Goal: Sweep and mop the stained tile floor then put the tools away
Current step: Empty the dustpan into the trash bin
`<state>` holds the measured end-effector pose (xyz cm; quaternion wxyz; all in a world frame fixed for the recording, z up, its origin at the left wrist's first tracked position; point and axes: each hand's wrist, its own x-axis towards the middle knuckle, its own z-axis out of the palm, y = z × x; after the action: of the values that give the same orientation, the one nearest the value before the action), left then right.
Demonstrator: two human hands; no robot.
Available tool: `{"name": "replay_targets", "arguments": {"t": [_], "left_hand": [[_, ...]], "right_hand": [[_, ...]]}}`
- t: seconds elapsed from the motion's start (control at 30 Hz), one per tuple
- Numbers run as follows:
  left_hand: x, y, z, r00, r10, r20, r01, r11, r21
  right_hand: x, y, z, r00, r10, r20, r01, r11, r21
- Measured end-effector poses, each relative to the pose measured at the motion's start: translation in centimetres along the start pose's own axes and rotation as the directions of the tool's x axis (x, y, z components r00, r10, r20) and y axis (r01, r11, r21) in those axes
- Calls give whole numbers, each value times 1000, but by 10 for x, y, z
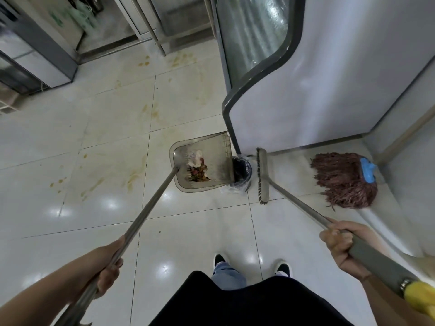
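The left hand (109,274) is wrapped around the long metal handle of the dustpan (202,162), which sits tilted beside a small lined bin (242,172), its tray carrying a heap of swept scraps (197,170). Yellow-brown stains (134,177) mark the tile floor (70,142) to its left. Right of the bin stands the broom head (263,175), its handle gripped in the curled right hand (341,243). A reddish mop (346,180) rests further right, against the cabinet.
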<state>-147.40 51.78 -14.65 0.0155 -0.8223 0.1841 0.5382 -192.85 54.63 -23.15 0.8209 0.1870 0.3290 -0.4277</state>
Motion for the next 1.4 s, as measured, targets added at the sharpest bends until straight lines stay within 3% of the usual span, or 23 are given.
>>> {"name": "replay_targets", "arguments": {"t": [0.1, 0.23, 0.43, 0.7, 0.9, 1.13, 1.4], "left_hand": [[-6, -5, -6, 995, -82, 54, 85, 995, -59], [3, -5, -21, 995, -81, 59, 82, 997, -13], [37, 2, -51, 990, -40, 134, 42, 999, -13], [84, 20, -96, 980, 12, 200, -39, 991, 132], [89, 34, -106, 978, 67, 199, -113, 967, 229], [75, 51, -92, 979, 123, 165, -164, 951, 261], [87, 60, -108, 975, 209, 72, -219, 874, 434]], "right_hand": [[-3, 4, 0, 999, 32, -18, -32, 999, 5], [2, 22, 3, 999, 19, -51, -21, 999, -34], [24, 79, 28, 985, -130, -115, 134, 991, 26], [48, 169, 53, 940, -324, -109, 340, 918, 205], [47, 197, 48, 925, -355, -137, 378, 898, 225], [45, 186, 40, 952, -298, -71, 306, 926, 219], [63, 205, 48, 956, -291, -14, 280, 902, 329]]}}
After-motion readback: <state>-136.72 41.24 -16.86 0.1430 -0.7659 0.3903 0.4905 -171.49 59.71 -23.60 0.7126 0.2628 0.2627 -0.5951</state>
